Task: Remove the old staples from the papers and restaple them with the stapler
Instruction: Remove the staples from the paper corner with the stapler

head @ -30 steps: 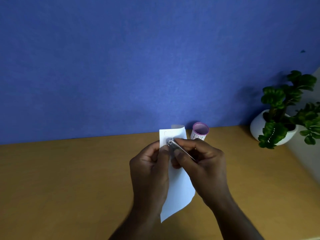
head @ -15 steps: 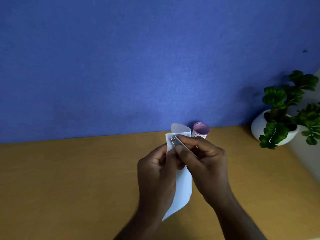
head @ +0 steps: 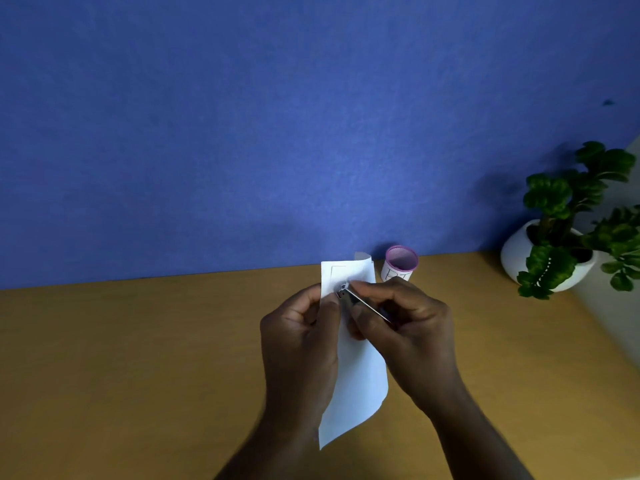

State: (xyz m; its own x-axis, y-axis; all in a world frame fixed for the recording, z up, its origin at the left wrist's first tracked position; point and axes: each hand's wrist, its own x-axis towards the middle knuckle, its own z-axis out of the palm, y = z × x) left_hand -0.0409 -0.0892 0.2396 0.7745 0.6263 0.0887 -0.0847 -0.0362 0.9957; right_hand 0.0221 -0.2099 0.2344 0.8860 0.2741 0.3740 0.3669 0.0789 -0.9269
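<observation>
Two hands are raised over the counter (head: 138,358), both occupied.

- Left hand (head: 298,344): fingers and thumb are curled onto the left edge of the papers (head: 360,386), pinching them near the upper end. The thumb lies on the facing sheet.
- Right hand (head: 412,327): fingers are closed round a thin metal tool (head: 367,306), held like a pen. The shaft slants up and to the left. Its tip touches the facing sheet near the upper left, just beside the left thumb.
- Papers: white, held off the counter between the two hands, long axis running away from the viewer. The far right corner curls over. The near end hangs free between the forearms. A faint rectangular outline shows near the far edge. The staple is too small to make out at the tool tip.

Surroundings:
- Small cup (head: 401,268) with a pink rim, on the counter just beyond the papers and slightly right, close to the blue wall (head: 277,133). It carries dark markings on its side that cannot be read.
- Leafy plant (head: 568,202) in a round white pot (head: 516,251) at the far right of the counter, well apart from the hands.
</observation>
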